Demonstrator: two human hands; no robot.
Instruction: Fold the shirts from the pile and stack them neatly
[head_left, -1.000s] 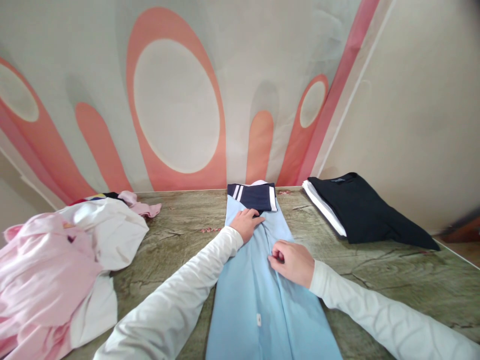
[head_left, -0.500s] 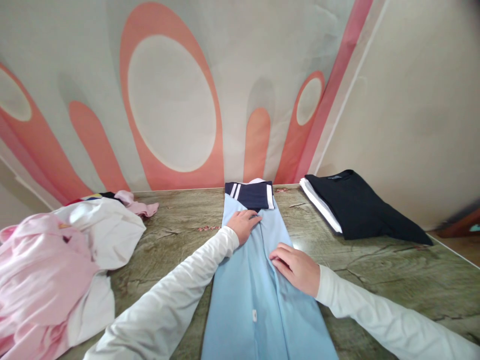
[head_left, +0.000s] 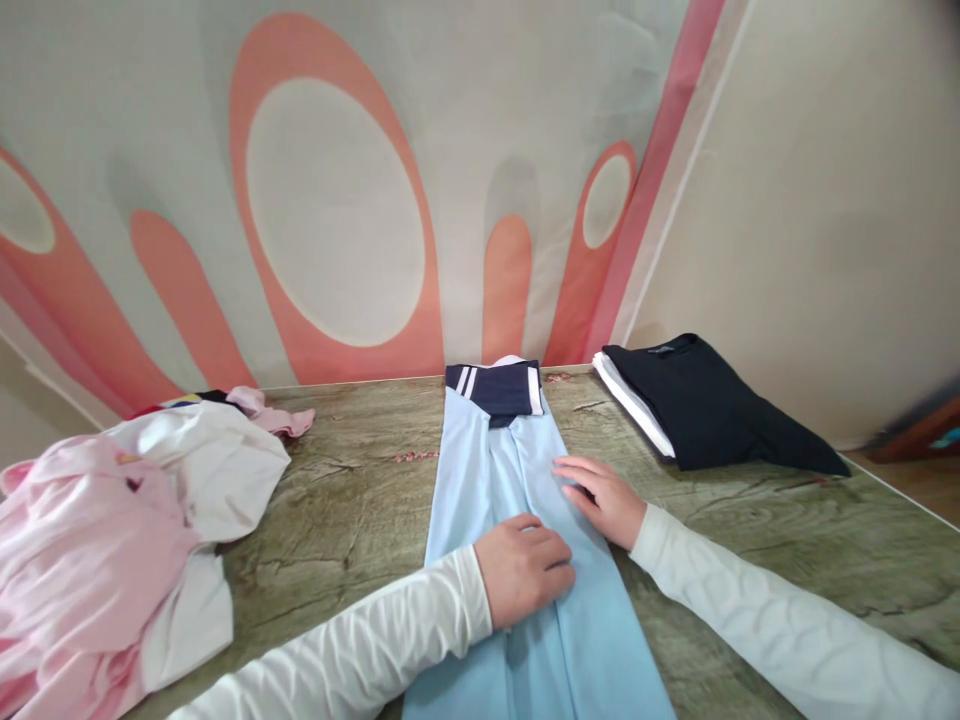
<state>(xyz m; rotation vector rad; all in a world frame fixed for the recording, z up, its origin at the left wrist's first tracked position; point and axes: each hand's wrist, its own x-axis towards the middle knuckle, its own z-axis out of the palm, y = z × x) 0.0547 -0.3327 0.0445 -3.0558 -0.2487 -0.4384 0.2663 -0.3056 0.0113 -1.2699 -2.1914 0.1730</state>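
A light blue garment (head_left: pixel 457 480) with a navy, white-striped sailor collar (head_left: pixel 501 388) lies lengthwise in front of me, its sides folded inward into a long strip. My left hand (head_left: pixel 525 568) rests on the middle of the strip, fingers bent but apart, with the palm hidden. Farther up, my right hand (head_left: pixel 604 502) lies at the strip's right edge, its fingers loosely stretched over the cloth. Neither hand visibly grips the fabric.
To the left is a loose heap of pink clothing (head_left: pixel 82 560) and white clothing (head_left: pixel 217 465). Folded black clothing (head_left: pixel 720 405) lies on white cloth (head_left: pixel 637 405) at the back right. The wood-patterned table (head_left: pixel 360 500) meets a printed wall panel (head_left: pixel 352 365) at its far edge.
My left hand has moved from just below the collar down toward me, to the middle of the garment. My right hand has shifted slightly up and outward along the right edge.
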